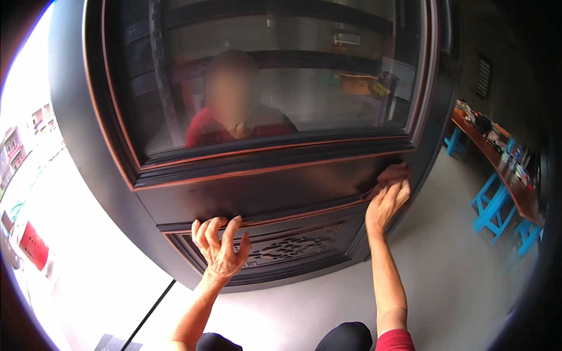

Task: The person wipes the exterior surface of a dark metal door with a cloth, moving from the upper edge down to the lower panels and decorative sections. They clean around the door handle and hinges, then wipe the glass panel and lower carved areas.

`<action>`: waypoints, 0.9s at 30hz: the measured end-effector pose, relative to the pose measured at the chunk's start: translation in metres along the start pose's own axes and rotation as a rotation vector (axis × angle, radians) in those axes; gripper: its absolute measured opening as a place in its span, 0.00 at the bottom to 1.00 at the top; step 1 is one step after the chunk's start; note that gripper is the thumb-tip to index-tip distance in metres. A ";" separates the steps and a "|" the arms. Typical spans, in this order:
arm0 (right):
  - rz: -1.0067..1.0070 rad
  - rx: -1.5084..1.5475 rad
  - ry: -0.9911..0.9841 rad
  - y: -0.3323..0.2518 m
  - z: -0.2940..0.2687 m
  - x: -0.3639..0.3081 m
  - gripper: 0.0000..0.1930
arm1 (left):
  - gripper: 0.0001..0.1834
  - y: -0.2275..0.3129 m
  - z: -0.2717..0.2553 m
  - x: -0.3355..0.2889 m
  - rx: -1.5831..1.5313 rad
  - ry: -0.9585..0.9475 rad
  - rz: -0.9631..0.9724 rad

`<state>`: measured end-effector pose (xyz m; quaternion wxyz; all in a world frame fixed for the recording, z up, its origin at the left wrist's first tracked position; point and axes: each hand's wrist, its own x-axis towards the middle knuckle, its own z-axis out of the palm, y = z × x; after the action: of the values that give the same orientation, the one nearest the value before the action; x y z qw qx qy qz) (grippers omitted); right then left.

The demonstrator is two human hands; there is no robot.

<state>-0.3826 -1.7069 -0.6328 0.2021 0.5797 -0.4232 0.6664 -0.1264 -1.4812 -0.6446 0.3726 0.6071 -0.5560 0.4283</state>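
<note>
A dark door (281, 184) with copper-coloured trim fills most of the view, with a glass pane above and a carved lattice panel (293, 248) below. My left hand (219, 248) rests its bent, spread fingertips on the moulding ledge over the lattice, holding nothing. Near the door's right side, my right hand (386, 205) presses a reddish-brown cloth (395, 174) against the flat band between pane and lattice. Part of the cloth is hidden under the fingers.
On the right, a long wooden table (497, 155) cluttered with small items stands by blue stools (492, 205). Bright outdoor ground and a red object (34, 245) lie at left. My knees (345, 337) show at the bottom. The glass pane (328, 99) reflects a person in red.
</note>
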 end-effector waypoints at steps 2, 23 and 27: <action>-0.085 0.052 -0.095 -0.028 -0.010 -0.014 0.20 | 0.27 0.002 0.002 0.000 -0.001 0.012 -0.009; -0.625 0.606 -0.401 -0.195 -0.013 -0.064 0.20 | 0.40 0.006 -0.017 0.004 -0.266 -0.129 -0.025; -0.574 0.513 -0.256 -0.141 -0.009 -0.052 0.21 | 0.32 0.001 -0.023 0.006 -0.209 -0.253 0.026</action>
<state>-0.2679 -1.6092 -0.6347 0.1744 0.7841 -0.0858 0.5894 -0.1299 -1.4623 -0.6310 0.3552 0.6069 -0.6479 0.2929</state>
